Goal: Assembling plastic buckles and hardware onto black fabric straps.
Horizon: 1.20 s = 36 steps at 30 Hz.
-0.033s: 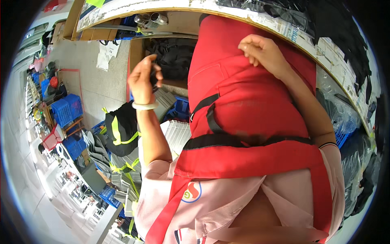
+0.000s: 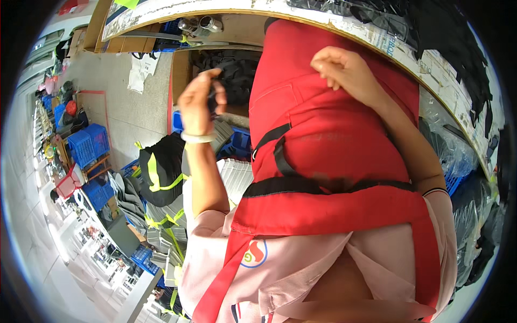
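In the head view, the table's (image 2: 344,21) pale edge bows across the top and down the right side, close beyond the right hand (image 2: 347,72). That hand hangs over the red apron (image 2: 334,124), fingers curled in, thumb near them; I can't make out anything in it, nor whether it touches the cloth. The left hand (image 2: 195,107), a white bracelet (image 2: 197,138) at its wrist, is up in front of the open box (image 2: 181,64) with black fabric (image 2: 237,75) in it. Its thumb and fingers look bent with a gap between; something dark shows there, but I can't tell if it is held or lies behind. The two hands are well apart.

The roomiest spot is the grey floor (image 2: 134,113) left of the box, where a white garment (image 2: 142,70) lies farther off. Below the left hand, a blue crate (image 2: 237,144), a grey stack (image 2: 236,173) and a black bundle (image 2: 169,167) tied in yellow crowd that forearm. Plastic bags (image 2: 449,151) fill the side by the right elbow, and black cloth (image 2: 449,32) covers the table's far right.
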Motion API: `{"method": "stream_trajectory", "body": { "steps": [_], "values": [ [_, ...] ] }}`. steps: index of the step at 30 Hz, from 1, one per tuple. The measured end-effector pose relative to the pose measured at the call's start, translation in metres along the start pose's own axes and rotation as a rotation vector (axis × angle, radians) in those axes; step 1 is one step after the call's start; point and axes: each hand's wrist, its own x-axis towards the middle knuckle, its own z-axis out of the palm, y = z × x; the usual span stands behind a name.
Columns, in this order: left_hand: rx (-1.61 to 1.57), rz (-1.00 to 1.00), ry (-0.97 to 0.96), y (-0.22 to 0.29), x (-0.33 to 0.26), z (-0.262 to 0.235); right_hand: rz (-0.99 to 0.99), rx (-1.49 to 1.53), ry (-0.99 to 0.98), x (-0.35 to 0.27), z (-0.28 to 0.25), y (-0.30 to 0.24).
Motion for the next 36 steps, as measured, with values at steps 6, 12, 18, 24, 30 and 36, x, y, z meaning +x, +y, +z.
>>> {"method": "stream_trajectory", "body": {
  "steps": [6,12,18,24,30,36],
  "values": [
    [-0.264,-0.03,-0.408,-0.012,-0.008,0.111,-0.058,-0.077,-0.054,-0.01,0.032,-0.035],
    [-0.186,-0.001,-0.584,-0.019,0.0,0.142,0.015,0.028,-0.031,-0.018,0.017,-0.026],
    [-0.434,-0.287,-0.538,-0.014,0.008,0.133,0.024,0.143,-0.031,-0.018,-0.013,-0.006],
    [-0.224,-0.332,-0.605,-0.011,0.011,0.142,0.055,0.091,-0.023,-0.035,-0.032,0.001],
    [-0.125,-0.521,-0.829,-0.002,0.016,0.16,-0.42,-0.541,0.183,-0.044,-0.04,0.006],
    [-0.51,-0.636,-0.888,-0.029,0.024,0.181,-0.473,-0.682,0.347,-0.054,-0.064,0.007]
  ]
}}
